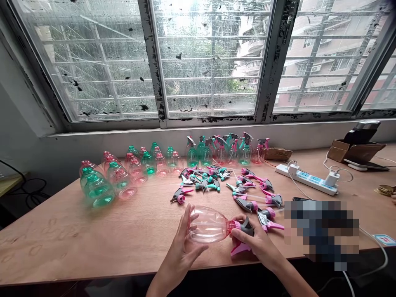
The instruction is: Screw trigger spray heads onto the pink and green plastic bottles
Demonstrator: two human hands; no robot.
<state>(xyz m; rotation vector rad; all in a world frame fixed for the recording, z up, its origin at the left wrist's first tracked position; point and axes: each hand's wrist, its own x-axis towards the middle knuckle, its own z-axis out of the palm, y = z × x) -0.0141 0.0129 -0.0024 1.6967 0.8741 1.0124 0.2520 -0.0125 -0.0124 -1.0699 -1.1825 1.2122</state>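
Note:
A clear pink bottle (208, 225) lies sideways in the air above the table's front edge. My left hand (182, 243) is around its base, the thumb spread below and fingers behind the plastic. At the neck, my right hand (255, 239) grips a grey and pink trigger spray head (246, 227), whose pink trigger points down. The head sits on the bottle's mouth; how tightly it is screwed on I cannot tell. Just beyond my hands lies a pile of loose spray heads (206, 181), teal-grey and pink-grey, with more pink ones (244, 203) to the right.
Several headless green and pink bottles (99, 189) stand at the left. Bottles with spray heads (221, 152) line up near the wall. To the right are a white power strip (306, 178) with cables, a cardboard box (355, 150) and a blurred-out patch (321, 227).

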